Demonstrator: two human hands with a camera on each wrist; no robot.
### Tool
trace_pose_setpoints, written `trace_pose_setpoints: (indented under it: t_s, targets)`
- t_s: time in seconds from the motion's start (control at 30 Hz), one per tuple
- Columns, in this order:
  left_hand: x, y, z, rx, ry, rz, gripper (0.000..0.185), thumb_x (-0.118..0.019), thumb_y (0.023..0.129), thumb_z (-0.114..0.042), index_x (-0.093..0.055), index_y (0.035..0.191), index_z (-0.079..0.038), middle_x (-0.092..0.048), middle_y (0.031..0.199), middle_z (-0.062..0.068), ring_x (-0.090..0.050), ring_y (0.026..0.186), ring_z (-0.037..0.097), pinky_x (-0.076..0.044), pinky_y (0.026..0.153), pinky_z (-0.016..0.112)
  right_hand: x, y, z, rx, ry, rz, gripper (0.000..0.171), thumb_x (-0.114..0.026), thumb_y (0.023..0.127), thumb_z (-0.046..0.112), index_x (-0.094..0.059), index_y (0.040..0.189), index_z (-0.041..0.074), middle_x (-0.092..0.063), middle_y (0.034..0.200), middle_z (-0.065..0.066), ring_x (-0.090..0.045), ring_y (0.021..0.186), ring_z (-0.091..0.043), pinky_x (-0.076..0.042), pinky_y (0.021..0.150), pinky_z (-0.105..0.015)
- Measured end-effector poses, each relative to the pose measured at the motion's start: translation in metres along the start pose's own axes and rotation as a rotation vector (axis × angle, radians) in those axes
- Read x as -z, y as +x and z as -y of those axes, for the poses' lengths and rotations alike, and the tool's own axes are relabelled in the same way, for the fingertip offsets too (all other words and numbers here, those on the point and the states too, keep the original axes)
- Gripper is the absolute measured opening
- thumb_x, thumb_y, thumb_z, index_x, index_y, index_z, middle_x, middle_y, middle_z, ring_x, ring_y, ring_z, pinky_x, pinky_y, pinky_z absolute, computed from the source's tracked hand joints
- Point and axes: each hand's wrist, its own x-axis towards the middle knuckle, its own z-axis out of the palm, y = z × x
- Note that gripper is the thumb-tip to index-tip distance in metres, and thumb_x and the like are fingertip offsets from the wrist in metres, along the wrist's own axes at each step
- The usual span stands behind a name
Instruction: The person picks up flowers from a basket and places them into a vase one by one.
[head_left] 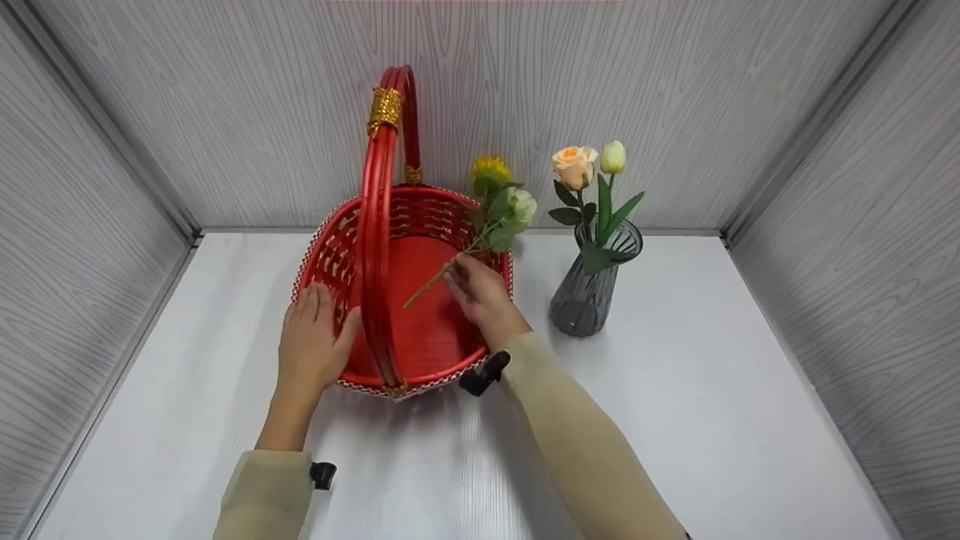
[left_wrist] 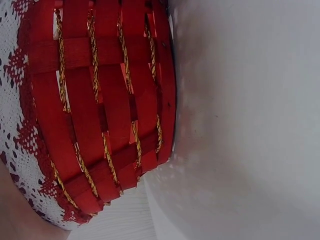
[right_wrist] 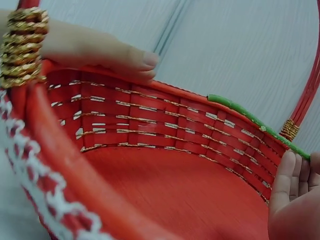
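Note:
A red woven basket [head_left: 427, 337] with a tall arched handle [head_left: 379, 225] stands on the table. My left hand [head_left: 309, 341] rests on its left rim with fingers extended; in the right wrist view a digit lies along the rim. Over the right part of the basket, my right hand [head_left: 482, 294] pinches the green stem [right_wrist: 235, 106] of a white flower [head_left: 521, 208]. The bloom points up and right past the rim, and the cut end slants down and left over the basket floor. A yellow flower [head_left: 491, 169] shows just behind the white bloom, its stem hidden.
To the right, a grey ribbed glass vase [head_left: 581, 304] holds a peach rose [head_left: 575, 167] and a pale tulip [head_left: 613, 157]. Wood-grained panels [head_left: 675, 90] enclose the white table [head_left: 675, 375] at the back and sides. White lace [left_wrist: 17, 130] trims the basket's rim.

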Motion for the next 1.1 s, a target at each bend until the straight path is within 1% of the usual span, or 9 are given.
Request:
trace_pose_setpoints:
  t_s: [0.17,0.3,0.43,0.6,0.7,0.9,1.1]
  targets:
    - [0.000,-0.001,0.000,0.001,0.011,0.005,0.086,-0.030,0.103,-0.060,-0.025,0.152,0.011,-0.025,0.159,0.030,-0.016,0.151,0.044,-0.011,0.122,0.057,-0.002,-0.007,-0.005,0.097,-0.075,0.043,0.009,-0.059,0.098,0.005,-0.066,0.091,0.004,-0.067,0.088,-0.011,-0.068,0.084,-0.021,-0.057,0.092,-0.038]
    - [0.002,-0.001,0.001,0.005,0.010,0.018,0.085,-0.030,0.103,-0.058,-0.023,0.153,0.010,-0.023,0.159,0.030,-0.014,0.151,0.045,-0.010,0.122,0.057,-0.006,-0.015,-0.006,0.138,-0.118,0.080,0.009,-0.057,0.100,0.005,-0.062,0.092,0.004,-0.066,0.086,-0.009,-0.066,0.086,-0.022,-0.055,0.095,-0.040]
    - [0.003,0.000,0.000,0.005,0.010,0.017,0.084,-0.030,0.103,-0.058,-0.023,0.153,0.010,-0.023,0.159,0.030,-0.014,0.151,0.045,-0.010,0.122,0.057,-0.006,-0.022,-0.004,0.150,-0.138,0.086,0.008,-0.057,0.099,0.005,-0.062,0.093,0.004,-0.066,0.085,-0.009,-0.066,0.084,-0.021,-0.058,0.090,-0.037]
    - [0.002,0.001,-0.001,0.002,0.012,0.016,0.085,-0.030,0.103,-0.058,-0.024,0.153,0.010,-0.024,0.159,0.030,-0.015,0.151,0.044,-0.010,0.122,0.057,-0.002,-0.028,0.001,0.132,-0.136,0.077,0.007,-0.059,0.098,0.005,-0.063,0.093,0.004,-0.067,0.081,-0.007,-0.067,0.078,-0.019,-0.060,0.079,-0.031]
    - [0.002,0.001,-0.001,0.001,0.008,0.017,0.085,-0.030,0.103,-0.058,-0.023,0.153,0.010,-0.023,0.159,0.030,-0.015,0.151,0.045,-0.010,0.122,0.058,0.001,-0.033,0.004,0.127,-0.139,0.083,0.007,-0.059,0.097,0.005,-0.064,0.092,0.004,-0.067,0.079,-0.006,-0.067,0.076,-0.019,-0.060,0.075,-0.028]
    - [0.001,0.001,-0.001,-0.001,0.008,0.012,0.085,-0.030,0.103,-0.058,-0.024,0.153,0.010,-0.024,0.159,0.030,-0.016,0.151,0.045,-0.011,0.122,0.058,0.006,-0.041,0.009,0.124,-0.144,0.090,0.013,-0.059,0.098,0.005,-0.065,0.086,0.006,-0.067,0.079,-0.006,-0.067,0.075,-0.018,-0.059,0.073,-0.027]
    - [0.000,0.002,0.000,0.002,0.009,0.012,0.086,-0.028,0.102,-0.060,-0.025,0.153,0.010,-0.024,0.159,0.029,-0.016,0.151,0.044,-0.011,0.122,0.058,0.008,-0.050,0.011,0.134,-0.171,0.118,0.015,-0.057,0.098,0.005,-0.065,0.085,0.006,-0.067,0.080,-0.007,-0.067,0.074,-0.017,-0.059,0.073,-0.026]
